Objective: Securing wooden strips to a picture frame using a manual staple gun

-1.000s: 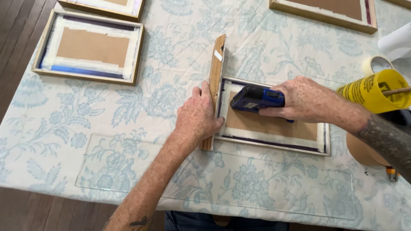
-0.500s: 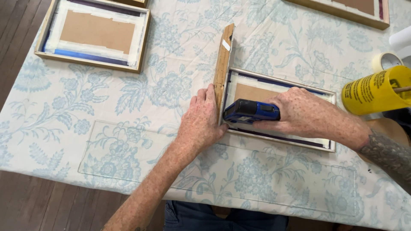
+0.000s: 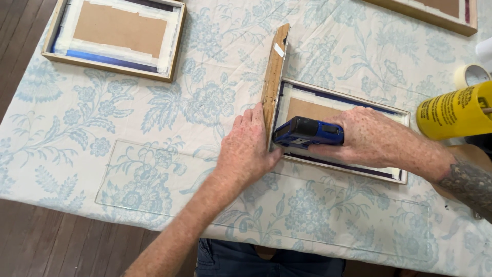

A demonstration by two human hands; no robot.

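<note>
A picture frame lies face down on the flowered tablecloth, its brown backing board taped in with white and dark blue strips. A wooden strip stands against the frame's left edge. My left hand lies flat and presses against the near end of that strip. My right hand grips a blue and black hand tool, nose pushed against the frame's left inner edge.
Another taped frame lies at the far left, a third frame at the far right. A yellow cylinder and a tape roll sit at the right edge. Two clear sheets lie near the front edge.
The view has shifted a little. Both hands stay at the frame's left edge, the tool's nose now lower along that edge and closer to my left hand.
</note>
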